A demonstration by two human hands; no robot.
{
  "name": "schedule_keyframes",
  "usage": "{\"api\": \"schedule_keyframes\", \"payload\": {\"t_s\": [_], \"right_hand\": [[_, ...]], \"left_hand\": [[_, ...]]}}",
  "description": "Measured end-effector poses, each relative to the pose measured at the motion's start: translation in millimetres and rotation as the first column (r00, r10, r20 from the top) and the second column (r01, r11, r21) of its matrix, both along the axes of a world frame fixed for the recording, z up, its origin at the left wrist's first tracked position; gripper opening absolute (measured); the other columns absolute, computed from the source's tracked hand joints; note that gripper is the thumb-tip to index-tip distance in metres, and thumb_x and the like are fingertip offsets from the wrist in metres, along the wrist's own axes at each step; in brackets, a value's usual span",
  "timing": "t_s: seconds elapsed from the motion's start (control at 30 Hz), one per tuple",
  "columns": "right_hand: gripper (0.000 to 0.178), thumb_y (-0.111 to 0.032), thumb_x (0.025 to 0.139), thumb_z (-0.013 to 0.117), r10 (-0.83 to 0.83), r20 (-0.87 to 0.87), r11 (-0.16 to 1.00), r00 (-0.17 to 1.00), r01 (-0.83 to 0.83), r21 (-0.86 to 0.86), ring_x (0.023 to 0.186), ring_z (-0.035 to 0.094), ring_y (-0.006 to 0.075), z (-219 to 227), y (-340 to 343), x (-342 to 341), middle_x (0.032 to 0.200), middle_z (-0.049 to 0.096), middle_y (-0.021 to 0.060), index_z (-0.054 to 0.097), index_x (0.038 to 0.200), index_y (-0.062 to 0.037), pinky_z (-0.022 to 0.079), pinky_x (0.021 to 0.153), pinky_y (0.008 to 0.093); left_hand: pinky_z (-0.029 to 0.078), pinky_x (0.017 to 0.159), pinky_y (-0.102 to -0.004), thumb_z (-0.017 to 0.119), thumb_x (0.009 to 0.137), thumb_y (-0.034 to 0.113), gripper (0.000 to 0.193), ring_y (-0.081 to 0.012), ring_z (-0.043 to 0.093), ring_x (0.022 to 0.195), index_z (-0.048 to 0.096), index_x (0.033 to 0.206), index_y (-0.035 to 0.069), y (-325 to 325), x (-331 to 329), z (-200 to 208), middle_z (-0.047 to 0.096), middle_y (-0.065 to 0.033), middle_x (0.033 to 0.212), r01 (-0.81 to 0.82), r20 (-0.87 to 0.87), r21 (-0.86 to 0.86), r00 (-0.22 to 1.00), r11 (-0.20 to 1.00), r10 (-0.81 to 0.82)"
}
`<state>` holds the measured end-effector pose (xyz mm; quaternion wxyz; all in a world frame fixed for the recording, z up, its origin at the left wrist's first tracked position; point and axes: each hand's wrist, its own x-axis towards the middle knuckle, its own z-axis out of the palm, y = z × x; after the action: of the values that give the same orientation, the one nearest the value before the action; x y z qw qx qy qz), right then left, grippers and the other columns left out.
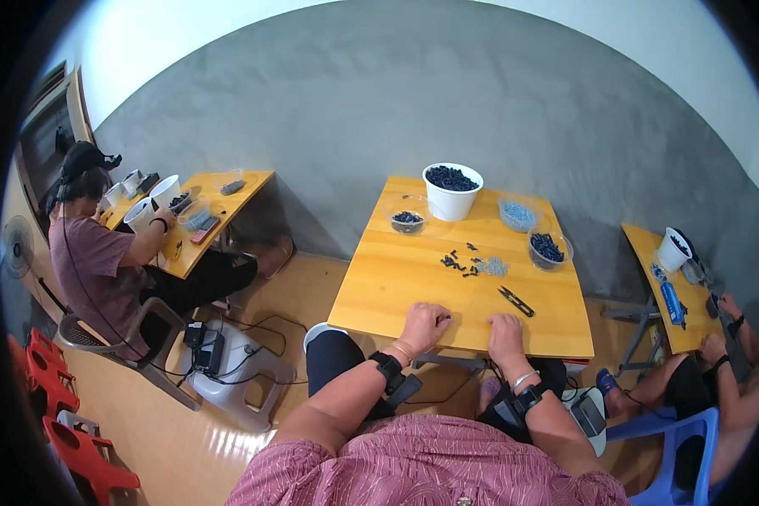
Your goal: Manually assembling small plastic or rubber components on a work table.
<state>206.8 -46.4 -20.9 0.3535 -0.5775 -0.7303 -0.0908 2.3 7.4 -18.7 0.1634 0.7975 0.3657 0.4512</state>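
Observation:
My left hand [427, 326] is closed at the near edge of the yellow table [388, 295], with a small dark piece [446, 318] showing at its fingertips. Beside it on the right, my right hand [506, 335] rests at the same edge, its fingers bent and together; whatever they hold, if anything, is hidden. Ahead of both hands lie a few loose small black pieces [453, 263] and a little heap of small pale grey-blue pieces [493, 266]. Black thread snips [516, 301] lie just beyond my right hand.
A white tub [451, 202] heaped with black pieces stands at the back. Clear bowls hold dark pieces [547, 248], pale blue pieces [518, 215] and a few dark pieces [407, 221]. People work at tables on the left [101, 244] and right [725, 379]. A grey stool [243, 363] stands at left.

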Motion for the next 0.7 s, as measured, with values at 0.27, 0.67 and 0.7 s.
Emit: {"api": "schedule_keyframes", "payload": {"t_s": [0.27,0.67,0.7], "right_hand": [[0.012,-0.004,0.071,0.047,0.002,-0.017,1.000,1.000,-0.002,0.012,0.081,0.049,0.0317,-1.5,-3.7,-1.3,0.078,0.054,0.0135,0.055,0.081,-0.0065,0.036,0.074,0.0404],[0.012,-0.005,0.072,0.047,0.006,-0.001,1.000,1.000,-0.006,-0.012,0.081,0.049,0.0313,-1.6,-3.5,-0.3,0.078,0.054,0.0122,0.055,0.080,-0.0076,0.036,0.074,0.0402],[0.012,-0.005,0.072,0.047,0.007,-0.004,1.000,1.000,-0.008,-0.010,0.081,0.049,0.0313,-1.2,-3.8,-1.2,0.078,0.054,0.0122,0.055,0.080,-0.0076,0.036,0.074,0.0402]], "left_hand": [[0.043,0.068,-0.0369,0.064,0.069,0.015,0.009,-0.0283,0.057,0.065,0.065,0.072,0.007,-4.2,1.3,3.4,0.062,-0.0104,0.068,-0.021,-0.047,0.005,0.999,1.000,0.021],[0.043,0.071,-0.0380,0.063,0.071,0.019,0.012,-0.0279,0.058,0.070,0.066,0.073,0.008,-0.7,0.7,-1.3,0.062,-0.0095,0.070,-0.028,-0.079,-0.069,0.997,0.997,0.023],[0.043,0.071,-0.0380,0.063,0.071,0.019,0.012,-0.0279,0.058,0.070,0.066,0.073,0.008,-1.0,-0.2,-1.8,0.062,-0.0095,0.070,-0.030,-0.082,-0.066,0.996,0.997,0.024]]}}
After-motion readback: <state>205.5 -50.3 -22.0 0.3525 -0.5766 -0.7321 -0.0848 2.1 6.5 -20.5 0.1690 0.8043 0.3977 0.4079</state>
